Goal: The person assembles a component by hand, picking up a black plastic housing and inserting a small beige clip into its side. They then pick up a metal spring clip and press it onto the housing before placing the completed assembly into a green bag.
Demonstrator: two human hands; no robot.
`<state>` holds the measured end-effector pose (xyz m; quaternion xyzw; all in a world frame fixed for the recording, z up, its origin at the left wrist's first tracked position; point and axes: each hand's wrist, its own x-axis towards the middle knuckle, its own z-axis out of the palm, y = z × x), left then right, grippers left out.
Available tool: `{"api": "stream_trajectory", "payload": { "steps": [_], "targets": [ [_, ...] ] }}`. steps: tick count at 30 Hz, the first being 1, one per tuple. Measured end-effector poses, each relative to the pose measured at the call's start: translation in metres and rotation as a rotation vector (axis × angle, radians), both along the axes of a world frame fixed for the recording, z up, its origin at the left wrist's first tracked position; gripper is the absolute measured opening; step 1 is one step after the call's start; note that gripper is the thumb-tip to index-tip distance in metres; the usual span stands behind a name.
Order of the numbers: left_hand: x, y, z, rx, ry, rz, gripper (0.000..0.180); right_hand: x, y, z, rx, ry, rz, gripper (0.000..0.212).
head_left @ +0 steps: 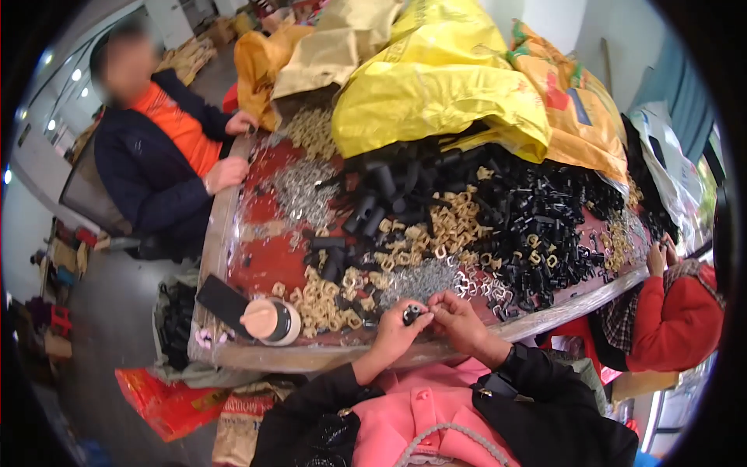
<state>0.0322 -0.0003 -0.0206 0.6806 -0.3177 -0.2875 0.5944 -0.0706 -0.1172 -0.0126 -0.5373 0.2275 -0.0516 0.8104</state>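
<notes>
My left hand [394, 333] is closed around a small black cylindrical part [412, 314], whose round end faces up. Close beside it, my right hand [461, 321] has its thumb and fingers pinched together; whatever they hold is too small to make out. Both hands are over the near edge of the red table [268, 261]. Just beyond them lies a heap of small silvery metal pieces [424, 280]. Beige plastic clips [315, 303] are piled to the left, and small black parts [537, 241] form a large heap to the right.
A lidded jar [272, 321] and a dark phone-like slab [223, 302] sit at the table's left corner. Large yellow sacks [436, 86] spill parts at the back. One person in a dark jacket [148, 171] sits at left; another in red sleeves [673, 327] works at right.
</notes>
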Motion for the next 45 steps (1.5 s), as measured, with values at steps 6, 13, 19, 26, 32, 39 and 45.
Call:
{"api": "stream_trajectory", "payload": {
  "steps": [6, 13, 19, 26, 32, 39, 45],
  "targets": [
    [-0.017, 0.004, -0.007, -0.005, -0.074, 0.050, 0.016, -0.002, 0.002, -0.003, -0.046, 0.068, -0.001, 0.009],
    [-0.012, 0.005, -0.010, -0.034, 0.026, 0.046, 0.019, -0.005, 0.008, 0.010, 0.054, -0.020, 0.015, 0.004],
    [-0.011, 0.001, -0.017, -0.034, -0.005, 0.119, 0.020, -0.005, 0.004, 0.010, -0.200, -0.017, 0.075, 0.006],
    [-0.006, 0.006, 0.007, -0.044, 0.116, -0.018, 0.021, -0.007, 0.003, 0.010, -0.401, -0.010, 0.094, 0.011],
    [-0.012, 0.005, -0.004, -0.067, 0.291, -0.078, 0.021, -0.012, 0.004, 0.014, -0.485, -0.018, 0.124, 0.010],
    [-0.014, 0.005, -0.009, -0.234, 1.028, -0.208, 0.030, -0.022, 0.000, 0.016, -0.749, -0.011, 0.166, 0.010],
    [-0.024, 0.002, 0.003, -0.090, 0.897, -0.188, 0.033, -0.029, 0.003, 0.032, -1.139, -0.103, 0.156, 0.007]
  ]
}}
